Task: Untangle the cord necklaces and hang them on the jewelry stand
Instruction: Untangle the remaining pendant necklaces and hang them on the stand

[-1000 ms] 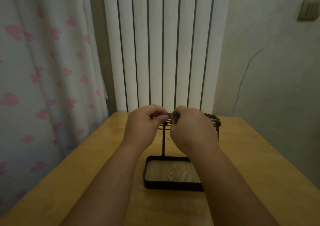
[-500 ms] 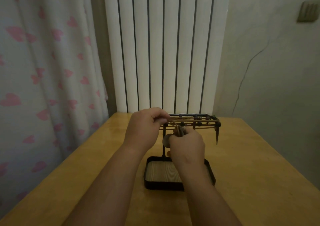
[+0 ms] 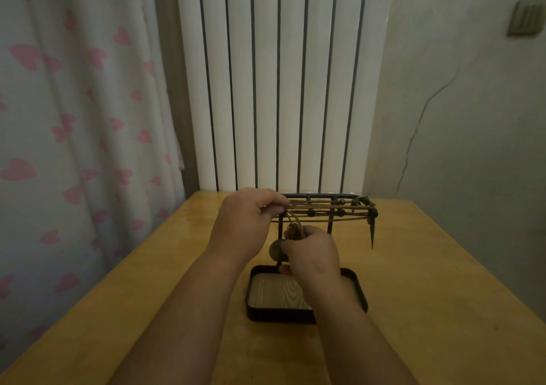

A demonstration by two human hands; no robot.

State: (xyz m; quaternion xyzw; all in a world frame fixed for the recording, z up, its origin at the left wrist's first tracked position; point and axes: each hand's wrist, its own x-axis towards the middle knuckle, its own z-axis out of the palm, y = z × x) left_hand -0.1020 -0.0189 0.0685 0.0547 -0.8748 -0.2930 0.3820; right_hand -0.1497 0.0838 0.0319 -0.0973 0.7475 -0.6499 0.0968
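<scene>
So, mid-task: the cord necklaces are stretched along the jewelry stand, right of your left hand, which pinches their ends. Your right hand, just below, grips a bunched tangle beside a round pendant; that part looks unsorted. The tray under your right wrist shows only wood floor.

Your right hand is dropping below the jewelry stand top, drawing a cord and round pendant down.

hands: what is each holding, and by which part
Left hand pinches the cord necklaces at their left end, beside the jewelry stand. Right hand grips a hanging cord bunch just above a round pendant.
</scene>
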